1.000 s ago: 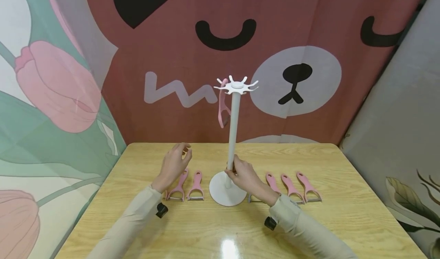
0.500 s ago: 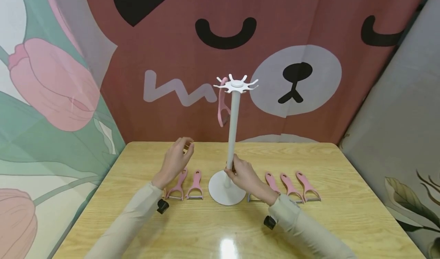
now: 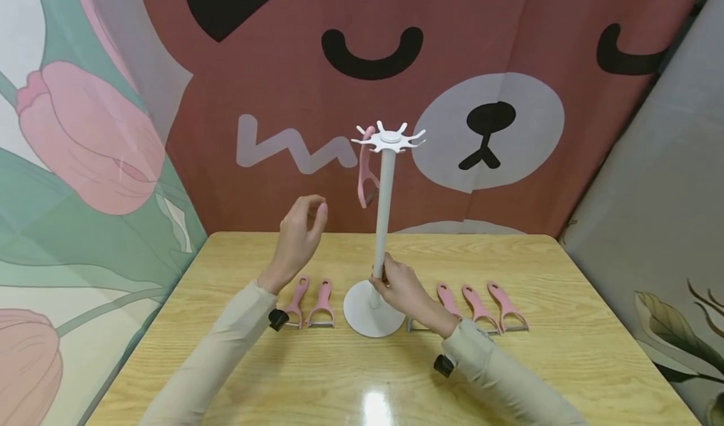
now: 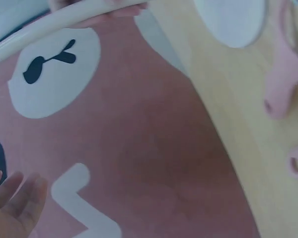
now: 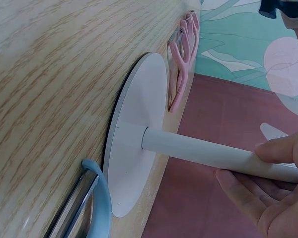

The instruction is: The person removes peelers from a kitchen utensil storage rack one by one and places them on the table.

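A white stand with a round base point(image 3: 359, 313), a pole point(image 3: 384, 209) and a ring of hooks point(image 3: 390, 138) stands on the table. One pink peeler point(image 3: 363, 178) hangs from a hook on its left side. My right hand point(image 3: 404, 291) grips the lower pole point(image 5: 198, 148), thumb on one side and fingers on the other. My left hand point(image 3: 298, 237) is raised left of the stand, below the hanging peeler. Its fingers point(image 4: 27, 198) are loosely bent, and nothing shows between them.
Left of the base lie pink peelers point(image 3: 323, 300), partly behind the left wrist. More pink peelers point(image 3: 505, 303) lie to the right, near a blue peeler point(image 5: 103, 210) mostly hidden by the right arm. A printed curtain point(image 3: 271, 87) hangs behind the table point(image 3: 317, 382).
My left hand has risen and shifted slightly right, away from the peelers on the table. My right hand stays on the pole, and the stand has not moved.
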The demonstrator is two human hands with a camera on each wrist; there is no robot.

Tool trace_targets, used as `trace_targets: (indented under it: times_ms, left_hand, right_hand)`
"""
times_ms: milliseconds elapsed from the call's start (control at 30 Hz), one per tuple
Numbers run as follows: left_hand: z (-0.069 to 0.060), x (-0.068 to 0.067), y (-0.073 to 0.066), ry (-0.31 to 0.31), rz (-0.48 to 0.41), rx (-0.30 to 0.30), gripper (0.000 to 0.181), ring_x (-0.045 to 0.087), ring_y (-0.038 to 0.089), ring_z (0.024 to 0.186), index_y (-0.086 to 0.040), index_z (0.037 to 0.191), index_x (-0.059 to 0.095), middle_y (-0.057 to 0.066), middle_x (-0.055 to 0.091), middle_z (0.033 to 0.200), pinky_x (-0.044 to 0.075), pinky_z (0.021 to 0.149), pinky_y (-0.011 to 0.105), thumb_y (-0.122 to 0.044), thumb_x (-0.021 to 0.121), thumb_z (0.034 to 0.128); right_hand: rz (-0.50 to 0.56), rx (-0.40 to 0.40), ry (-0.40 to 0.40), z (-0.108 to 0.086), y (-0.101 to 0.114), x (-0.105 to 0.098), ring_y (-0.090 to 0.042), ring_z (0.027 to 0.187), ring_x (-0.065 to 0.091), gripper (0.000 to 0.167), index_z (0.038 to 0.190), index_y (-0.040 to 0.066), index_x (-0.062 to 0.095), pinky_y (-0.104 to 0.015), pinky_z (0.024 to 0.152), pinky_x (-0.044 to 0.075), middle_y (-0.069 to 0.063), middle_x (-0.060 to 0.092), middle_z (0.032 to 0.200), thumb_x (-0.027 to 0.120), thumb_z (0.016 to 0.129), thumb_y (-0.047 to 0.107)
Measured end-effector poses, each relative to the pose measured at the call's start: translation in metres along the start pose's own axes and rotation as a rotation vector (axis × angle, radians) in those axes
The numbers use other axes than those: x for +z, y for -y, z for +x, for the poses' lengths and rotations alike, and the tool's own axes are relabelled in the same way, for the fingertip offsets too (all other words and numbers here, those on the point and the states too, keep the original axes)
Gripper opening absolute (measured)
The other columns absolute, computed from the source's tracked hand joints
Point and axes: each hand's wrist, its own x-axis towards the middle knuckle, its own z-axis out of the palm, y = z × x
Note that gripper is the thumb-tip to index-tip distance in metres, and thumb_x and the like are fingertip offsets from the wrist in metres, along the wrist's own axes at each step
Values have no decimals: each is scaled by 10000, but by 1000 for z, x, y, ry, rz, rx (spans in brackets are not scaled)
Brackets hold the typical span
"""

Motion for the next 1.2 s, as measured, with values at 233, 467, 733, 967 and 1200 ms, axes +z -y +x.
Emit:
trace_targets:
  times_ms: [233, 467, 733, 967, 1200]
  left_hand:
    - [15, 3, -14, 12, -76, 3, 210, 641, 187, 833, -2, 1166, 601, 97, 656, 1024, 543, 708, 333, -150, 530, 1035]
    - [30, 4, -31, -12, -140, 41, 213, 651, 234, 899, 10, 1168, 591, 138, 662, 1056, 535, 759, 370, -139, 504, 1042]
    - [36, 7, -39, -9, -192, 43, 236, 648, 292, 995, 53, 1183, 553, 218, 650, 1099, 529, 849, 420, -116, 447, 1058]
    - [40, 10, -45, -11, -211, 58, 233, 654, 265, 996, 45, 1195, 546, 211, 647, 1128, 533, 854, 387, -116, 467, 1047]
    - [46, 13, -50, -3, -267, 103, 227, 642, 336, 1041, 43, 1238, 521, 203, 633, 1184, 521, 885, 449, -48, 474, 1035]
  right_hand:
    - [-9, -4, -2, 1, 1, 0, -185, 706, 667, 203, 1018, 6, 540, -194, 552, 512, -57, 631, 808, 711, 915, 43]
    - [-9, 0, 1, 1, 3, -1, -191, 713, 674, 200, 1017, 8, 540, -210, 558, 527, -64, 635, 810, 710, 920, 53]
    - [-7, -9, -5, 0, 2, 0, -186, 702, 669, 194, 1004, 13, 538, -211, 548, 522, -58, 630, 803, 709, 917, 44]
    - [-3, -4, -6, -1, 2, 0, -190, 715, 675, 198, 1005, 16, 541, -198, 559, 519, -61, 636, 811, 714, 913, 45]
    - [-7, -2, -1, -1, 3, -1, -186, 714, 676, 188, 1000, 16, 542, -198, 552, 519, -58, 631, 802, 708, 920, 53]
